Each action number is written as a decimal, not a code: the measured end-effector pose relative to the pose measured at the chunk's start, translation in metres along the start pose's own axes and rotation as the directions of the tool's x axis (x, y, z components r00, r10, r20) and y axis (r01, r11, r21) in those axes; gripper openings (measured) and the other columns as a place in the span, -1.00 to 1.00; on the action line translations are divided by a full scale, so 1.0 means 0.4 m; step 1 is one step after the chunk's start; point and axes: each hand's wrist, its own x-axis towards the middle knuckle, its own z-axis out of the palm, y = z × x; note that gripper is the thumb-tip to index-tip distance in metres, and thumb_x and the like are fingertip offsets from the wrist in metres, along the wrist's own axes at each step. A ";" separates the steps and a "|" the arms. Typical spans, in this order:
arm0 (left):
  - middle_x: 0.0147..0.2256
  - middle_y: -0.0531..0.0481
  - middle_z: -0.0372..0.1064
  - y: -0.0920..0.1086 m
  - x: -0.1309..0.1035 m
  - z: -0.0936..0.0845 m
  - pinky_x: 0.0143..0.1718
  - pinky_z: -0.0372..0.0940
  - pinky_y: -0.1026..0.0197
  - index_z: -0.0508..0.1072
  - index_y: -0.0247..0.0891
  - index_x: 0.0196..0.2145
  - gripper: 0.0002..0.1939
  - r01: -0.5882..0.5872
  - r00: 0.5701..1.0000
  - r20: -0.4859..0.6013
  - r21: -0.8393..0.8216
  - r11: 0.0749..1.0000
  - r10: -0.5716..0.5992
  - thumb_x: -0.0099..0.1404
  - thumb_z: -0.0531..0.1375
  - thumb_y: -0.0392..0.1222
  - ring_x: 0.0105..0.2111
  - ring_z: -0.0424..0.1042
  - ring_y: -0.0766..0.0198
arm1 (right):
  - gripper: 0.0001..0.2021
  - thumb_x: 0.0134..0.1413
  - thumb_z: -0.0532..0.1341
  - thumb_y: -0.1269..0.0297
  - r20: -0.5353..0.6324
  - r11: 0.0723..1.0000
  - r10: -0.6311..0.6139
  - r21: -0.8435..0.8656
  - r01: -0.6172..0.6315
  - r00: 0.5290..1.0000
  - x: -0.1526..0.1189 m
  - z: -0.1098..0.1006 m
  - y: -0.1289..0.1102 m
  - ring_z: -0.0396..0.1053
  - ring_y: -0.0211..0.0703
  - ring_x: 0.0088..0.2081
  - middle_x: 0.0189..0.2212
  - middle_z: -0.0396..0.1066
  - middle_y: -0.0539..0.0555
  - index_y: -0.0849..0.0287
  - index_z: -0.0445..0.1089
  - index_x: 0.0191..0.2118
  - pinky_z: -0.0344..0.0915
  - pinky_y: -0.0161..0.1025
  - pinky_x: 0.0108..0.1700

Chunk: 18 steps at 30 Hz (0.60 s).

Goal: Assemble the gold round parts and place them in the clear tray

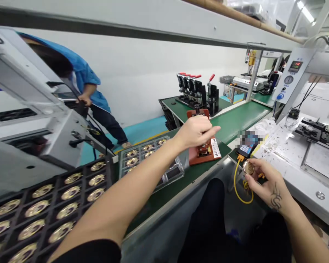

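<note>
My left hand [199, 131] is over a reddish-brown fixture [192, 155] on the green bench. Its fingers are curled, with the thumb stretched out to the right; whatever lies inside the grip is hidden. A metal part shows in the fixture below the hand, and a white label is stuck on its right side. Between thumb and fingers, my right hand [271, 188] pinches a round gold-coloured metal disc [248, 168] with markings on its face. That disc is held in front of the bench edge, close to a yellow cable [237, 186].
A black tray [55, 182] and a clear tray [181, 171] hold several round gold parts at left. Red-handled toggle clamps [192, 89] stand behind. A handheld device [246, 146] lies near a white machine [293, 160]. Another person [90, 87] bends over at back left.
</note>
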 end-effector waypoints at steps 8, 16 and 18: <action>-0.39 -0.02 0.34 -0.118 0.152 -0.106 -0.30 0.32 0.18 0.33 -0.25 -0.26 -0.67 0.254 0.879 -0.273 -0.426 0.868 -0.392 0.63 0.05 -0.02 -0.43 0.38 0.29 | -0.64 0.28 0.31 0.13 0.134 0.969 0.139 0.187 -0.163 0.981 0.182 0.168 0.089 0.30 -0.26 -0.43 -0.39 0.33 -0.01 0.22 0.42 0.09 0.30 -0.26 -0.36; -0.40 -0.12 0.55 -0.193 -0.150 -0.099 -0.26 0.45 0.09 0.58 -0.32 -0.25 -0.77 0.839 0.506 0.397 -0.023 0.543 -0.766 0.40 0.23 -0.09 -0.40 0.55 0.10 | -0.65 0.22 0.28 0.17 0.260 0.972 0.105 0.178 -0.154 0.960 0.217 0.282 0.169 0.27 -0.26 -0.41 -0.40 0.31 -0.02 0.23 0.44 0.05 0.24 -0.27 -0.31; -0.39 -0.11 0.58 -0.172 -0.228 -0.021 -0.29 0.44 0.13 0.61 -0.32 -0.24 -0.76 0.863 0.442 0.543 -0.043 0.503 -0.713 0.34 0.24 -0.09 -0.40 0.56 0.09 | -0.66 0.20 0.28 0.17 0.280 0.976 0.086 0.167 -0.137 0.956 0.236 0.312 0.183 0.26 -0.24 -0.40 -0.41 0.31 -0.01 0.23 0.46 0.03 0.24 -0.26 -0.29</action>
